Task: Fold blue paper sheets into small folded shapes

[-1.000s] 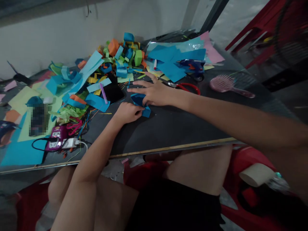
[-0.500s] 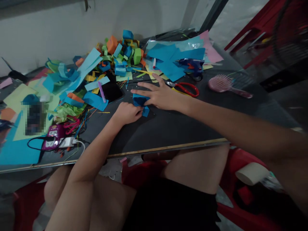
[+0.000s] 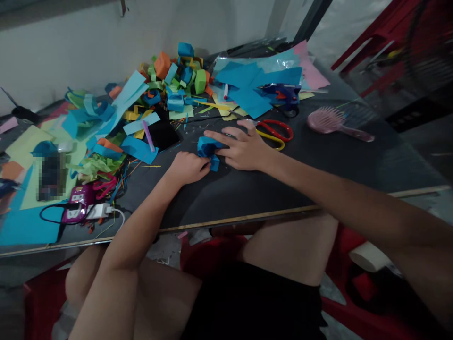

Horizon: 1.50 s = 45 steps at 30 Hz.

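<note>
A small folded blue paper shape (image 3: 205, 143), box-like, rests on the dark table between my hands, with a blue paper flap (image 3: 214, 164) sticking out at its near side. My left hand (image 3: 188, 168) is closed at the flap, its fingertips pinching the paper's lower edge. From the right, my right hand (image 3: 245, 147) holds the shape's side with its fingers curved over it; the thumb is hard to make out. Just beyond that hand lie scissors (image 3: 274, 130) with one red and one yellow handle.
Folded paper pieces (image 3: 176, 101) in several colours are heaped at the back. Blue sheets (image 3: 247, 85) and a blue glue gun (image 3: 283, 94) lie back right, near a pink hairbrush (image 3: 327, 121). At left are a purple power socket (image 3: 78, 200) and a black phone-like slab (image 3: 164, 134).
My right hand has drawn slightly toward me, its raised fingers curling lower and uncovering the scissors' yellow handle. The left hand stays at the blue paper.
</note>
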Motion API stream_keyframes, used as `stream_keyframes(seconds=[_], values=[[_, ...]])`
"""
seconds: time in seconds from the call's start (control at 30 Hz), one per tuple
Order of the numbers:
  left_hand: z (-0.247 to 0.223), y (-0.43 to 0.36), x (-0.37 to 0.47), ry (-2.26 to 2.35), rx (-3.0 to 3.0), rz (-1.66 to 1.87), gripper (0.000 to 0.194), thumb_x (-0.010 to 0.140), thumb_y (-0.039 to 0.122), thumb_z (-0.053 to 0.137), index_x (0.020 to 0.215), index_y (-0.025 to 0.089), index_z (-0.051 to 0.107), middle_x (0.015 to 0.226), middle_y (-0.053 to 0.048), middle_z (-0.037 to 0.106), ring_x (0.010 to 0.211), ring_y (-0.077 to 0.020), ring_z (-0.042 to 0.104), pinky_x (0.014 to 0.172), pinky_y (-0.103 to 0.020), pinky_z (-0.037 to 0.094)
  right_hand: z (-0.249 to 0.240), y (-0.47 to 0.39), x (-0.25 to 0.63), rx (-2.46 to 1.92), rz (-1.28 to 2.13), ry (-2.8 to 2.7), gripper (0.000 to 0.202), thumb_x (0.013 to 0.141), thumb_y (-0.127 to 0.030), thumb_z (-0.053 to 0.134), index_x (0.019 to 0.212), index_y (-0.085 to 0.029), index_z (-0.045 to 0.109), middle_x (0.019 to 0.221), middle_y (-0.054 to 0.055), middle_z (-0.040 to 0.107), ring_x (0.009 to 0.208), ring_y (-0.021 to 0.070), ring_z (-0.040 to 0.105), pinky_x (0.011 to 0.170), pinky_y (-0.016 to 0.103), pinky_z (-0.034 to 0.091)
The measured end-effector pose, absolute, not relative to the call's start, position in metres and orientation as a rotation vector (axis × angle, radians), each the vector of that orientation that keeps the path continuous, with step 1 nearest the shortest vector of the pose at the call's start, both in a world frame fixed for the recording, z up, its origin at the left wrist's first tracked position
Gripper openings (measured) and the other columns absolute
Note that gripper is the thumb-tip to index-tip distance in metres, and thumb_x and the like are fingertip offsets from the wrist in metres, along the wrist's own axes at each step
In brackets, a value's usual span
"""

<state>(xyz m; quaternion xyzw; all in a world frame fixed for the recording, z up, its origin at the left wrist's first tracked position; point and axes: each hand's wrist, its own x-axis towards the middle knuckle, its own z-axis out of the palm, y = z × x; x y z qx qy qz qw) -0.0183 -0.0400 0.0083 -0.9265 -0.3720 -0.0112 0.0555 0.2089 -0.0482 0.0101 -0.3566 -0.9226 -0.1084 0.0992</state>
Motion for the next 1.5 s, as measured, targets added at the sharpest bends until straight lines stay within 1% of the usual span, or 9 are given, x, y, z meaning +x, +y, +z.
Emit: stream_keyframes(seconds=[0.07,0.2,0.27,0.33,0.4,0.9,1.03,1.33,1.5], values=[[0.007,-0.041,-0.017,-1.136,-2.795,-0.043,0.04,0.096,0.037,0.044,0.096,0.019,0.081,0.071,-0.012,0.074,0.065,-0.0236,0.068,0.059,-0.032,0.041,0.008,-0.057,0.202,-1.237,-0.287,-2.686,0.047,0.101,-0.023,0.029,0.122,-0.021,0.071,0.154,0.011,0.052,0.123,0.0312,0.053,0.1,0.052,0.038],[0.008,-0.042,-0.015,-1.147,-2.783,-0.006,0.043,0.096,0.037,0.044,0.089,0.016,0.081,0.068,-0.014,0.073,0.066,-0.0246,0.069,0.058,-0.032,0.04,0.01,-0.076,0.181,-1.581,-0.177,-2.608,0.051,0.098,-0.02,0.028,0.114,-0.012,0.075,0.107,0.022,0.073,0.102,0.0343,0.063,0.083,0.046,0.043],[0.01,-0.043,-0.014,-1.164,-2.791,0.015,0.042,0.095,0.036,0.044,0.091,0.016,0.081,0.069,-0.014,0.073,0.067,-0.0252,0.069,0.059,-0.032,0.041,0.014,-0.083,0.172,-1.747,-0.091,-2.591,0.054,0.099,-0.023,0.027,0.136,-0.01,0.064,0.093,0.022,0.074,0.093,0.0341,0.067,0.074,0.043,0.043],[0.011,-0.044,-0.013,-1.2,-2.804,0.024,0.042,0.095,0.035,0.044,0.091,0.015,0.08,0.07,-0.014,0.073,0.067,-0.0259,0.069,0.059,-0.034,0.042,0.018,-0.088,0.166,-1.884,-0.012,-2.581,0.056,0.098,-0.028,0.031,0.148,-0.011,0.052,0.092,0.021,0.075,0.085,0.0334,0.071,0.066,0.038,0.041],[0.012,-0.044,-0.012,-1.229,-2.818,0.009,0.041,0.095,0.035,0.044,0.09,0.015,0.08,0.07,-0.014,0.073,0.067,-0.0263,0.069,0.06,-0.034,0.043,0.02,-0.089,0.164,-1.911,0.051,-2.614,0.057,0.097,-0.031,0.034,0.15,-0.016,0.05,0.096,0.021,0.076,0.084,0.0328,0.073,0.063,0.035,0.039],[0.0,-0.035,-0.024,-0.945,-2.869,-0.181,0.041,0.094,0.035,0.043,0.086,0.016,0.078,0.066,-0.012,0.073,0.061,-0.0202,0.066,0.056,-0.03,0.036,0.015,-0.076,0.176,-1.859,0.187,-2.629,0.048,0.094,-0.035,0.039,0.134,-0.033,0.066,0.1,0.012,0.079,0.091,0.0314,0.074,0.07,0.036,0.044],[-0.004,-0.036,-0.024,-0.946,-2.79,-0.307,0.045,0.096,0.033,0.038,0.084,0.015,0.078,0.062,-0.01,0.07,0.059,-0.0193,0.065,0.057,-0.031,0.037,0.016,-0.072,0.178,-1.827,0.186,-2.673,0.05,0.094,-0.036,0.039,0.137,-0.031,0.063,0.102,0.012,0.079,0.09,0.029,0.073,0.069,0.034,0.044],[0.0,-0.055,-0.001,-1.157,-2.742,-0.177,0.038,0.095,0.024,0.042,0.089,0.009,0.076,0.066,-0.017,0.071,0.067,-0.0257,0.071,0.058,-0.033,0.042,0.022,-0.059,0.185,-1.713,0.139,-2.769,0.044,0.093,-0.035,0.04,0.121,-0.029,0.073,0.102,0.013,0.078,0.092,0.0323,0.073,0.069,0.036,0.042],[0.001,-0.056,0.0,-1.163,-2.674,-0.118,0.036,0.095,0.018,0.043,0.096,0.007,0.077,0.066,-0.017,0.071,0.067,-0.0247,0.072,0.057,-0.031,0.041,0.033,-0.049,0.177,-1.614,0.037,-2.86,0.04,0.09,-0.031,0.043,0.109,-0.024,0.078,0.098,0.015,0.078,0.093,0.033,0.073,0.065,0.035,0.038]])
